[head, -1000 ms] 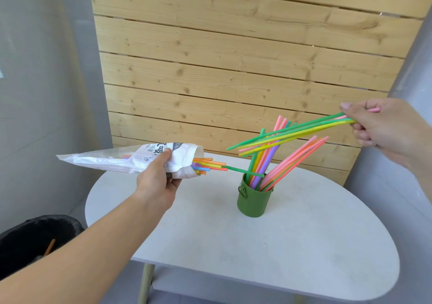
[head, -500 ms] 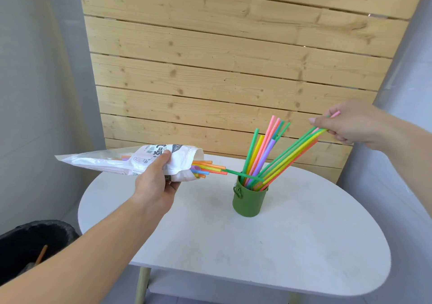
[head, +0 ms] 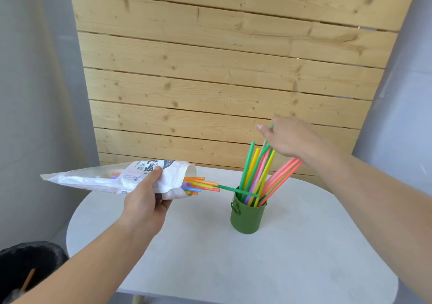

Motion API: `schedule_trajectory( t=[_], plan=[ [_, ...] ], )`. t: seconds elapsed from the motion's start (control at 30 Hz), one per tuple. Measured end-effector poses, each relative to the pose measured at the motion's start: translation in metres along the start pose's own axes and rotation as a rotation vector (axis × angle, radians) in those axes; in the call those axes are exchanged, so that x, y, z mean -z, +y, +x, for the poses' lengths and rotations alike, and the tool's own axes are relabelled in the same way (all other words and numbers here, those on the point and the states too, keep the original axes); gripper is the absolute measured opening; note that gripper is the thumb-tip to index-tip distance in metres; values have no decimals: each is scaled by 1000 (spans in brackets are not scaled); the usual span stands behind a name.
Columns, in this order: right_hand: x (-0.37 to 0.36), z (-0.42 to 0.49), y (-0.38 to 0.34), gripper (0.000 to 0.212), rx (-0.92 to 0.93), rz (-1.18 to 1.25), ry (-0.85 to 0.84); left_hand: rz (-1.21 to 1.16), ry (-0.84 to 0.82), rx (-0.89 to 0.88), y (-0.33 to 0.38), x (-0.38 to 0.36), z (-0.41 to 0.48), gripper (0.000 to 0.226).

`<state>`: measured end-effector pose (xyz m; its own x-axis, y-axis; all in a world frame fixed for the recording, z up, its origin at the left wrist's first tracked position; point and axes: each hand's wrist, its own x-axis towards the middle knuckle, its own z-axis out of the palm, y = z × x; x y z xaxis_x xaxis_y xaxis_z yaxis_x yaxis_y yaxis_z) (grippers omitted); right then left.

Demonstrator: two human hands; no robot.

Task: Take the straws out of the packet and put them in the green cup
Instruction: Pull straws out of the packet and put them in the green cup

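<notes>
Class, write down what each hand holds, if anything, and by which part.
Left hand grips the straw packet near its open end. Right hand holds a bunch of straws by their top ends, lower ends in the green cup.

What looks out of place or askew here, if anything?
One green straw sticks much farther out of the packet than the others. It lies nearly level, its tip reaching over the mouth of the green cup, while the straws in it stand or lean. Nothing is spilled.
</notes>
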<state>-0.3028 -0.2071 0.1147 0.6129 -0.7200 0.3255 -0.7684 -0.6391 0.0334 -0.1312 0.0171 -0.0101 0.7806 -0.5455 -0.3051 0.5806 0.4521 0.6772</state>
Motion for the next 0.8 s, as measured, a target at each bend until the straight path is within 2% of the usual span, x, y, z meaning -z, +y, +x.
schedule_trajectory(
  t=[0.13,0.3,0.37,0.5,0.6,0.67,0.73,0.8],
  plan=[
    [-13,-2,-2,66,-28,-92,17,-3,-5,-4,2,2,1,34],
    [-9,-2,3,73,-30,-5,-138,-5,-12,3,2,2,0,36],
    [-6,-2,3,76,-28,37,-142,-4,-11,5,1,1,-2,36],
    [0,-7,4,74,-32,73,-12,-8,-17,11,1,-2,-5,33],
    [9,-22,-2,59,30,133,294,-12,-11,16,3,-2,-7,27],
    [14,-42,-13,44,131,281,496,-19,-9,18,5,-3,-9,27],
    [15,-69,-27,37,173,409,466,-31,-5,12,7,-4,-11,29],
    [6,-94,-39,43,114,414,290,-39,-7,8,10,-5,-13,29]
  ],
)
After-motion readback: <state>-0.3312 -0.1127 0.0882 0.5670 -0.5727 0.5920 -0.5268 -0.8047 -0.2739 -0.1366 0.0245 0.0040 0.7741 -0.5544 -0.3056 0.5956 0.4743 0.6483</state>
